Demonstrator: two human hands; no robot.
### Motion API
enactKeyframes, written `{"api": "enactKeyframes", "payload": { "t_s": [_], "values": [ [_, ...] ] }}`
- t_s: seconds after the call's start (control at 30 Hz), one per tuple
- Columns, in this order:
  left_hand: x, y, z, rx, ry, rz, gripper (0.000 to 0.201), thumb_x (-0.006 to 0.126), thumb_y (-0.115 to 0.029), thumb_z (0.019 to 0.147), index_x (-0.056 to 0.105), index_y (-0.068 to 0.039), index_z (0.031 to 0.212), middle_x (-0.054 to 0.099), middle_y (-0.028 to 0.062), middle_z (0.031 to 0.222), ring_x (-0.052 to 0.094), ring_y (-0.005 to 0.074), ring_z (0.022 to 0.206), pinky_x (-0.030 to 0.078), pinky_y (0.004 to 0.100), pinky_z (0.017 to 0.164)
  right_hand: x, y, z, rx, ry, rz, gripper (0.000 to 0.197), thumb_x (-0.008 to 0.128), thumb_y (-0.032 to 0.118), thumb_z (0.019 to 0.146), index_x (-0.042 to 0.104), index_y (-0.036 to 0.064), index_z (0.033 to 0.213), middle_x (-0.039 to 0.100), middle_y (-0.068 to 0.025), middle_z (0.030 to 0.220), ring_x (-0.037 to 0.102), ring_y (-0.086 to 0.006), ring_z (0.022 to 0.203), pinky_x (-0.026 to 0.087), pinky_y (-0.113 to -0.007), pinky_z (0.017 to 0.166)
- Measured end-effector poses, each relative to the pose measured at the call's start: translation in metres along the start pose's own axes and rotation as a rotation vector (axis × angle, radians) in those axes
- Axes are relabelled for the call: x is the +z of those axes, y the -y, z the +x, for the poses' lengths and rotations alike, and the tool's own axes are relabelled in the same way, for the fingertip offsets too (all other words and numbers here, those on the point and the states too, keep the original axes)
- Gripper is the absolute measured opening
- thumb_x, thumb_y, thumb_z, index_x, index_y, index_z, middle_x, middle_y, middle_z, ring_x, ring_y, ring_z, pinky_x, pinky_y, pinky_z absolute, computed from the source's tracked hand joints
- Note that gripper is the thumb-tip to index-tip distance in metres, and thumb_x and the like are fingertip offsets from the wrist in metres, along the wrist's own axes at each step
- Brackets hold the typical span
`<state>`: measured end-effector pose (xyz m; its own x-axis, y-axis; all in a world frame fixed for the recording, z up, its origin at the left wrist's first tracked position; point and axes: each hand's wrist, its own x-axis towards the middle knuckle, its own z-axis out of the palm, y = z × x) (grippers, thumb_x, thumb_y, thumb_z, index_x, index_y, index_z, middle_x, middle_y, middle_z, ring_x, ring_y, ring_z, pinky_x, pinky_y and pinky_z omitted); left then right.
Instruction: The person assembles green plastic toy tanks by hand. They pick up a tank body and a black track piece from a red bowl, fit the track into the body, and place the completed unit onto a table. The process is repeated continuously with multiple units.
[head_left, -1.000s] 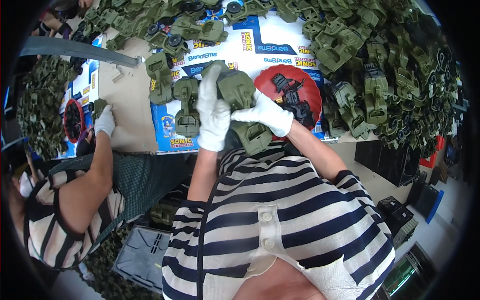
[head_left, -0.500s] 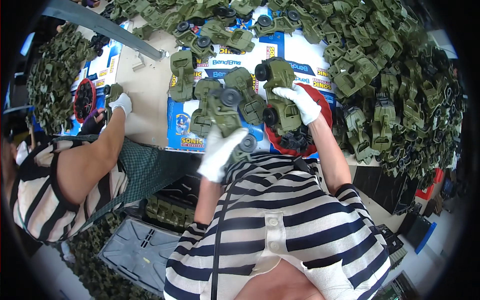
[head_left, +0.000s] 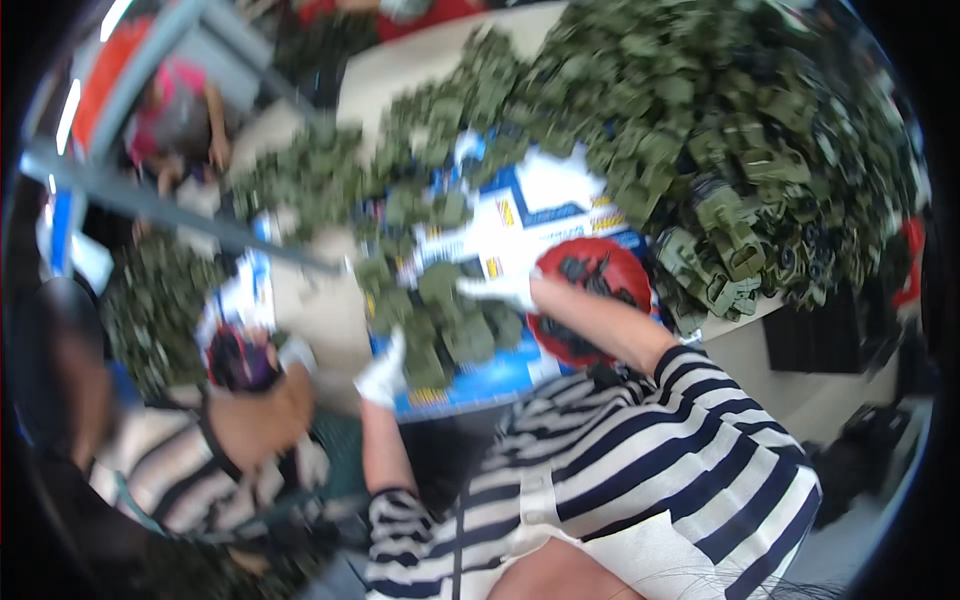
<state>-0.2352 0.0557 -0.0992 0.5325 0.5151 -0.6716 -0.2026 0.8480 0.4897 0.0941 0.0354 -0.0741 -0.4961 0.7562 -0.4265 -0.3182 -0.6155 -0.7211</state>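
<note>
Blur softens the whole view. My left hand point(head_left: 383, 374), in a white glove, is at the near left edge of a cluster of olive-green toy jeeps point(head_left: 468, 336). Its fingers point away from me alongside the nearest jeep, stretched out. Reaching in from the right, my white-gloved right hand point(head_left: 503, 290) extends its fingers over the right side of the same cluster. Both hands look open; whether either one presses on a jeep is unclear. The jeeps lie close together on a blue and white printed sheet point(head_left: 530, 368).
A red basket point(head_left: 641, 281) with dark parts sits beneath my right forearm. Large heaps of green jeeps point(head_left: 740, 130) cover the table's right and far side. A co-worker's arm point(head_left: 250, 425) is at the left, below a grey metal bar point(head_left: 200, 215). Another person point(head_left: 180, 110) sits farther off.
The jeeps that each hand held are out of the hands, and more jeeps sit in the cluster. My right hand has moved left off the basket. The view has turned and shifted.
</note>
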Motion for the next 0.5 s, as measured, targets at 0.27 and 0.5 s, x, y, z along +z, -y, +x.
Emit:
{"api": "enactKeyframes", "payload": {
  "t_s": [0.27, 0.5],
  "values": [
    [0.056, 0.000, -0.022, 0.351, -0.059, 0.072, 0.060, 0.060, -0.046, 0.095, 0.049, -0.009, 0.141, 0.054, 0.0070, 0.139, 0.052, 0.0256, 0.124, 0.041, 0.0438, 0.107, 0.040, 0.026, -0.046, -0.070, 0.008, 0.211, 0.091, 0.071, 0.059, 0.082, 0.042, 0.0006, 0.145, 0.040, -0.0147, 0.152, 0.038, -0.0217, 0.138, 0.029, -0.035, 0.115],
    [0.169, 0.009, -0.096, 0.342, 0.045, -0.247, 0.059, 0.064, -0.038, 0.092, 0.048, -0.007, 0.139, 0.055, 0.0122, 0.137, 0.051, 0.0271, 0.124, 0.040, 0.0468, 0.107, 0.060, 0.080, -0.154, -0.222, -0.331, -0.418, 0.111, 0.083, 0.058, 0.067, 0.034, -0.0044, 0.145, 0.049, -0.0223, 0.138, 0.048, -0.0310, 0.128, 0.040, -0.039, 0.106]
  ]
}}
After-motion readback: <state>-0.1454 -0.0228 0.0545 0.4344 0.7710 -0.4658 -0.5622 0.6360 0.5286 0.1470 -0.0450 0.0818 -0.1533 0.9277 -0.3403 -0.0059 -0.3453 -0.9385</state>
